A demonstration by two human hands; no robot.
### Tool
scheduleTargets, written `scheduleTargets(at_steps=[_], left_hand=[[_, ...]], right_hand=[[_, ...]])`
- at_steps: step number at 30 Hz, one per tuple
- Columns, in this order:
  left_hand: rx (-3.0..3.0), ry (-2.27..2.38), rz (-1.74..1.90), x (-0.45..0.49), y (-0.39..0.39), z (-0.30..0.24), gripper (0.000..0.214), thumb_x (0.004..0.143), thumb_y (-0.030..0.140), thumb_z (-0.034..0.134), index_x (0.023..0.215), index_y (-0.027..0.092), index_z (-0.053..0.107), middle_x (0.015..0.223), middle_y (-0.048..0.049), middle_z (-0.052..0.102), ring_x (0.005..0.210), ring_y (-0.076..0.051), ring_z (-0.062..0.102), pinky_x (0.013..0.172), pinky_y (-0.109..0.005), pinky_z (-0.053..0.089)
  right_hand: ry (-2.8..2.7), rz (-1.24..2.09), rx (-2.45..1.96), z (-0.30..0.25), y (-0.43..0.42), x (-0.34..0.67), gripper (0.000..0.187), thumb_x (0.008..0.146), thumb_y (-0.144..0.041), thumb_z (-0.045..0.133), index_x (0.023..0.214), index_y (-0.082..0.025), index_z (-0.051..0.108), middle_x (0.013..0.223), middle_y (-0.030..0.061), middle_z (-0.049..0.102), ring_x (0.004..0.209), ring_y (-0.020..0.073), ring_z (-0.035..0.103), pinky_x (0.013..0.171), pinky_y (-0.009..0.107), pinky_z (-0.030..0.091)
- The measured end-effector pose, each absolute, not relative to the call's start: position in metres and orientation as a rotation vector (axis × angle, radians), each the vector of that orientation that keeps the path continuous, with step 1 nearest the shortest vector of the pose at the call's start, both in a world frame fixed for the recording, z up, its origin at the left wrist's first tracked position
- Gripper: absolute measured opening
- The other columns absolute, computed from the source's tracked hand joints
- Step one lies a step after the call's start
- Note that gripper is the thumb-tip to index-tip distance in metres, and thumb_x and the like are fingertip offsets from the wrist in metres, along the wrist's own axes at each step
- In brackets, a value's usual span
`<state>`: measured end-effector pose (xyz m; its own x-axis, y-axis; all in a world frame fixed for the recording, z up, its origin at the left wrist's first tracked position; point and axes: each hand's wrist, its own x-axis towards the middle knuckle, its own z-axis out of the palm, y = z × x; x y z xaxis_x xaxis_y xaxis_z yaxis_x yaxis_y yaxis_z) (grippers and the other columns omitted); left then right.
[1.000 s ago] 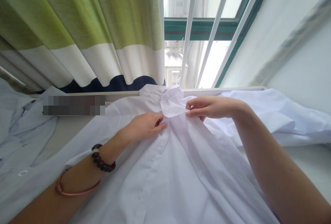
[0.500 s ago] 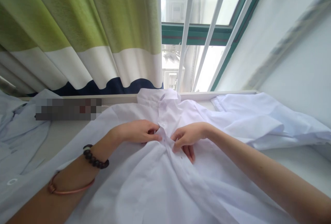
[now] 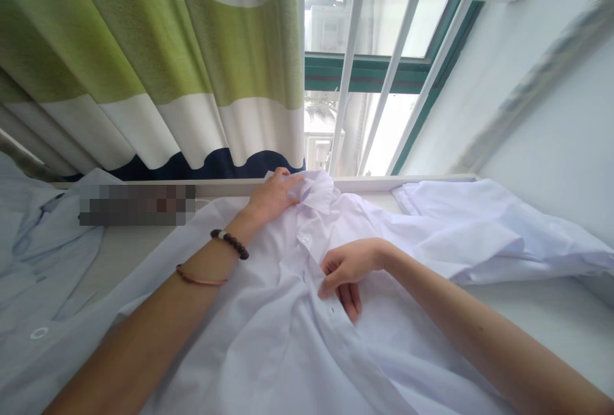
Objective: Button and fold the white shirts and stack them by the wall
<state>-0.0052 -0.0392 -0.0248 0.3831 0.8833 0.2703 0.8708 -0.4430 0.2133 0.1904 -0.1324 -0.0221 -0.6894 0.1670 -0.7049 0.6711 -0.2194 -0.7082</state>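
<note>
Head view: white shirt [image 3: 268,344] lies spread on the worktop [image 3: 551,319], with its collar [image 3: 317,192] at the window ledge [image 3: 412,179]. Left hand [image 3: 272,197] has its fingers curled, gripping the collar. Right hand [image 3: 346,266] pinches the button placket [image 3: 309,250] lower down.

A striped curtain [image 3: 144,63] fills the upper left of the frame, banded green and cream with a dark blue hem. To its right stands a window [image 3: 364,73] with a green frame, crossed by white bars [image 3: 391,76]. A pale wall [image 3: 551,114] takes the upper right. A light blue garment [image 3: 43,268] lies rumpled at the left edge on the bench [image 3: 566,325]. More white cloth [image 3: 489,229] lies at middle right (whether it is a separate piece cannot be told). A blurred patch [image 3: 137,205] sits below the curtain.
</note>
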Motion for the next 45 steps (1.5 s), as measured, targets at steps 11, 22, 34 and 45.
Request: scheduleTargets(at_steps=[11,22,34,45], left_hand=[[2.543,1.613,1.257,-0.036,0.003,0.023,0.021,0.096,0.033,0.043,0.101,0.018,0.057,0.104,-0.0035,0.055,0.094,-0.014,0.048,0.090,-0.027,0.039],[2.423,1.793,0.859,-0.012,-0.018,0.030,0.023,0.087,0.023,0.051,0.108,0.012,0.054,0.108,-0.0092,0.055,0.075,-0.012,0.051,0.076,-0.028,0.041],[1.969,1.577,-0.206,-0.014,-0.102,0.002,0.034,0.063,0.048,0.069,0.063,0.019,0.051,0.051,-0.0022,0.060,0.042,-0.020,0.057,0.042,-0.026,0.040],[1.404,1.168,0.775,-0.020,-0.112,-0.041,0.038,0.072,0.049,0.070,0.084,0.016,0.054,0.059,0.0041,0.059,0.049,-0.009,0.050,0.046,-0.019,0.037]], right_hand=[[2.025,-1.870,1.254,-0.020,-0.117,0.192,0.012,0.080,-0.018,0.049,0.072,-0.016,0.058,0.052,-0.0008,0.065,0.052,0.0129,0.064,0.055,0.024,0.053],[2.316,-1.547,1.593,-0.006,-0.090,0.184,0.031,0.085,-0.038,0.055,0.062,-0.018,0.044,0.054,0.0004,0.060,0.045,0.0129,0.060,0.045,0.024,0.048],[2.247,-1.907,1.511,-0.033,-0.108,0.197,0.028,0.078,-0.038,0.065,0.067,-0.019,0.047,0.054,-0.0034,0.058,0.048,0.0119,0.060,0.050,0.022,0.047],[2.120,-2.279,1.282,-0.020,-0.097,0.189,0.028,0.072,-0.035,0.071,0.067,-0.017,0.051,0.052,-0.0057,0.049,0.046,0.0098,0.054,0.044,0.021,0.046]])
